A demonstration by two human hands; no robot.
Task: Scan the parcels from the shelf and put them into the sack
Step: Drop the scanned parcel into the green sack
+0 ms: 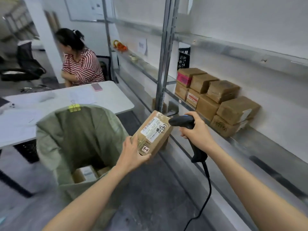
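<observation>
1. Roughly midway, by the look of it: at least two parcels in the sack [85, 174] lie at the bottom of the green sack [80, 130], seen through its open mouth.
2. Left to do: a two-tier stack of brown shelf parcels [216, 100] on the metal shelf [266, 147], well apart from the sack, plus the one in hand.
3. Probably at the scanning step. One held parcel [154, 132] hangs in the air just to the right of the sack's mouth, tilted, with its white label [150, 128] facing up.
4. Left hand [133, 154]: grips the near end of the held parcel, thumb laid across the top face beside a small sticker, other fingers curled underneath and mostly hidden by the box.
5. Right hand [198, 130]: wraps the handle of a black barcode scanner [182, 122], fingers closed tight round the grip. Impossible to tell whether the index finger is on the trigger.
6. Scanner head just beside the parcel's far corner — touching or a hair apart, hard to say. Black cable [206, 189] trailing down from the handle's base.
7. After the scan, presumably a short drop leftward into the sack, whose back rim carries a yellow binder clip [74, 107].
</observation>
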